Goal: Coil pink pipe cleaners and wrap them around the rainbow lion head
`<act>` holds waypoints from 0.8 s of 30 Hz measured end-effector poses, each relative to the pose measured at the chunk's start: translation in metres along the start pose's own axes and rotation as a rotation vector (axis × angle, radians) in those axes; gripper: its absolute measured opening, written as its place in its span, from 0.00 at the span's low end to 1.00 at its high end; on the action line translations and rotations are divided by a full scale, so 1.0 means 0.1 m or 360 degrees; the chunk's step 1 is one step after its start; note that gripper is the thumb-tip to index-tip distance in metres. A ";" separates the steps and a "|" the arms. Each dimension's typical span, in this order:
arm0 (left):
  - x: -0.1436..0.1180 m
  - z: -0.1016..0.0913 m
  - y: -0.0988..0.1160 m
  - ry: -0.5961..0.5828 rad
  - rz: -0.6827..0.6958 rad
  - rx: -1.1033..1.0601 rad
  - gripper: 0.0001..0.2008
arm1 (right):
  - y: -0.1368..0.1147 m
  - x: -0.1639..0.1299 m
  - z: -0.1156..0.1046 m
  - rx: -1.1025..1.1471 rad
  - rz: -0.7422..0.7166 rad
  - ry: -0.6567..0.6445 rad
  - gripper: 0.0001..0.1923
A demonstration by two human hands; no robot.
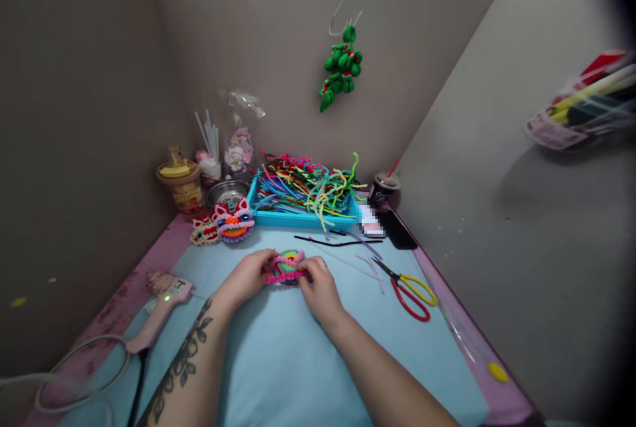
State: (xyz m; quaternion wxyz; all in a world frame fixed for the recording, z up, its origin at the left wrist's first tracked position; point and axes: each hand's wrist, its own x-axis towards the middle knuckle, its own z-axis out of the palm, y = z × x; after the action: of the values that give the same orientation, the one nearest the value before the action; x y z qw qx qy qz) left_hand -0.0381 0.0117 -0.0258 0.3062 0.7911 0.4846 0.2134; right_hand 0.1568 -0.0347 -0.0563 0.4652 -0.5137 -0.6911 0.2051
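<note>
Between my two hands is a round, coiled pipe-cleaner piece (289, 263) in pink, green and yellow, with wavy pink strips across it. My left hand (257, 273) pinches its left edge. The fingers of my right hand (318, 281) are closed on its right side, near the end of the lower pink strip. Behind and to the left sit two finished pipe-cleaner lion heads, a pink and blue one (235, 220) and a red and cream one (205, 231). Scissors (405, 286) with one red and one yellow handle lie partly open to the right.
A blue tray (303, 218) heaped with coloured pipe cleaners stands at the back. A pink glue gun (161, 311) with a lit green light and cable lies left. A phone (397, 230), loose black pipe cleaners (342, 242) and drink cups (181, 189) are around. Grey partitions enclose the table.
</note>
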 end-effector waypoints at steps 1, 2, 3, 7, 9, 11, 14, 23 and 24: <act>0.00 -0.01 0.00 0.0025 0.0005 0.0014 0.22 | 0.00 0.00 -0.01 -0.0008 -0.0006 -0.0010 0.13; -0.01 -0.04 0.00 0.0078 0.0014 0.0038 0.23 | -0.01 0.00 -0.03 -0.0014 -0.0017 -0.0018 0.13; -0.02 -0.07 0.01 0.0157 0.0026 0.0068 0.23 | -0.01 0.01 -0.05 -0.0024 -0.0030 -0.0025 0.13; -0.07 -0.19 0.14 0.0318 0.0108 0.0084 0.13 | -0.02 0.03 -0.18 -0.0094 -0.0081 -0.0004 0.13; -0.10 -0.22 0.23 0.0052 0.0161 0.0022 0.12 | -0.02 0.05 -0.24 -0.0112 -0.0088 0.0029 0.12; -0.11 -0.21 0.32 -0.0157 0.0126 0.0002 0.11 | -0.01 0.06 -0.29 -0.0108 -0.0089 0.0067 0.11; -0.12 -0.16 0.39 -0.0296 0.0071 -0.0015 0.12 | 0.00 0.05 -0.32 -0.0117 -0.0098 0.0095 0.09; -0.10 -0.07 0.29 -0.0330 -0.0011 0.0066 0.13 | -0.01 0.01 -0.25 -0.0295 0.0083 -0.0113 0.05; -0.10 -0.06 0.29 -0.0328 -0.0011 0.0077 0.13 | 0.00 0.01 -0.24 -0.0312 0.0116 -0.0133 0.05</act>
State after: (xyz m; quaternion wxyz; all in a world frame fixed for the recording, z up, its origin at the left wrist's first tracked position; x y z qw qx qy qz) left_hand -0.0280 -0.0052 -0.0014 0.3359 0.8144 0.4583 0.1182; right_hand 0.1770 -0.0390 -0.0441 0.3757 -0.5725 -0.7075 0.1744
